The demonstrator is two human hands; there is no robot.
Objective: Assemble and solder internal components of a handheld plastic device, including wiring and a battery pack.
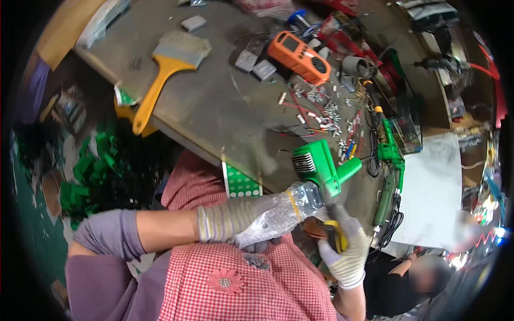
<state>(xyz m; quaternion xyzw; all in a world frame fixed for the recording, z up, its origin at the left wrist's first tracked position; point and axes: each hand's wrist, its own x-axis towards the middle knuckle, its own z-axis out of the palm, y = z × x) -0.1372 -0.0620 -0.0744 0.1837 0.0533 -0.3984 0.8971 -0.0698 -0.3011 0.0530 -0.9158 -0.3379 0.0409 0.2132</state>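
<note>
Head view: left hand (267,216), gloved, fingers clamped round the metal end of a green power tool (321,168) held over the near edge of the workbench (203,107). Right hand (345,246), gloved, fingers closed on a yellow-handled tool (334,235) just below the green body. Step looks like working on the tool's underside; next move calls for a steady left grip and careful tip placement.

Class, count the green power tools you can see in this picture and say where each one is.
2. One green power tool is gripped by the gloved left hand at the bench edge. A second green tool lies on the bench to its right. Others may be hidden in the clutter.
</note>
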